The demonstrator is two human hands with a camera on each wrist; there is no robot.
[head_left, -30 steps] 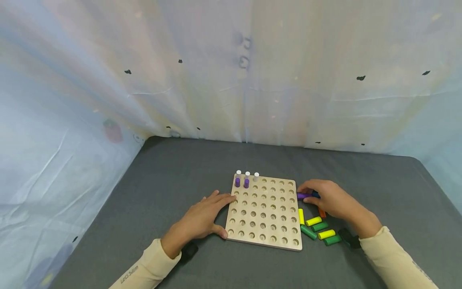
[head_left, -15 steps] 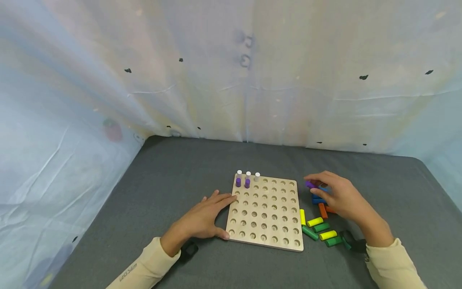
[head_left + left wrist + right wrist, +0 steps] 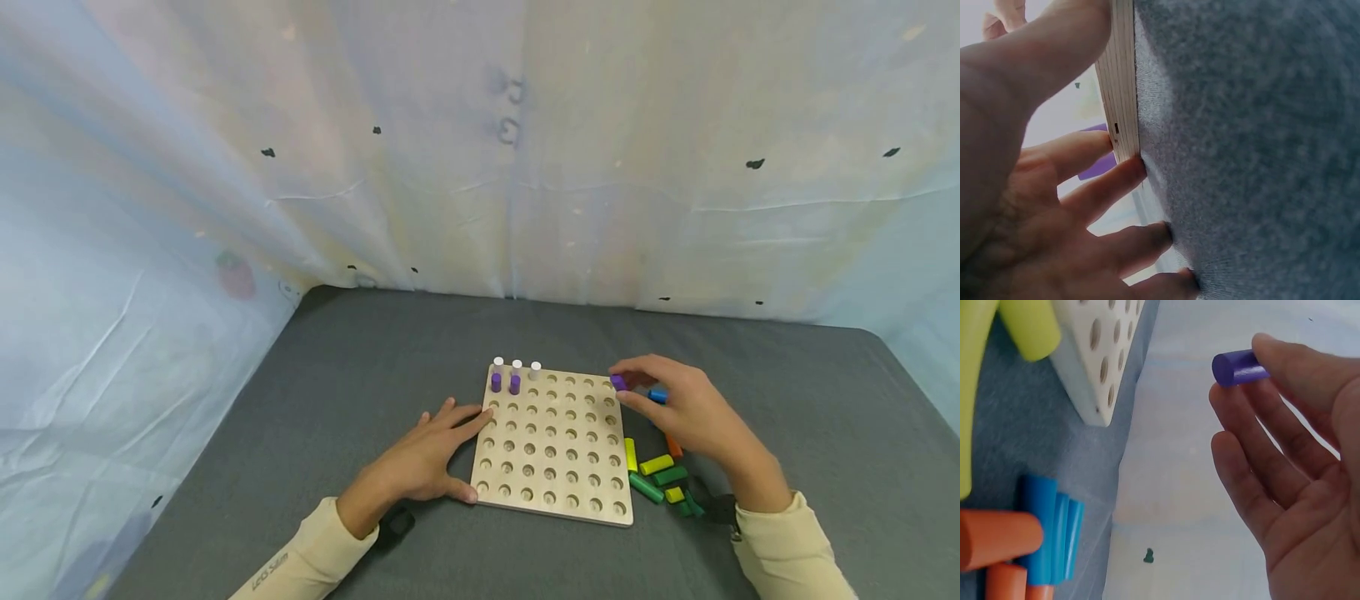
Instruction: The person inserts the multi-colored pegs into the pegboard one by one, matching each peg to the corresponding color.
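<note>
A square wooden pegboard (image 3: 551,442) with rows of round holes lies on the dark cloth. Three white pegs (image 3: 536,367) stand in its far row at the left, with two purple pegs (image 3: 514,384) in the row before them. My left hand (image 3: 420,454) rests along the board's left edge, fingers spread and mostly straight; the left wrist view shows fingertips touching the plywood side. Above the board's far right corner, my right hand (image 3: 686,408) pinches a purple peg (image 3: 1238,367) between thumb and fingers, clear of the surface.
Right of the board lie loose pegs: blue ones (image 3: 1041,531), orange ones (image 3: 1000,540), yellow ones (image 3: 657,465) and green ones (image 3: 647,488). A pale patterned curtain (image 3: 510,167) hangs behind the cloth-covered table (image 3: 390,333).
My right hand has lifted the purple peg from beside the blue pegs and carried it left to the board's far right corner. The left hand stays at the board's edge.
</note>
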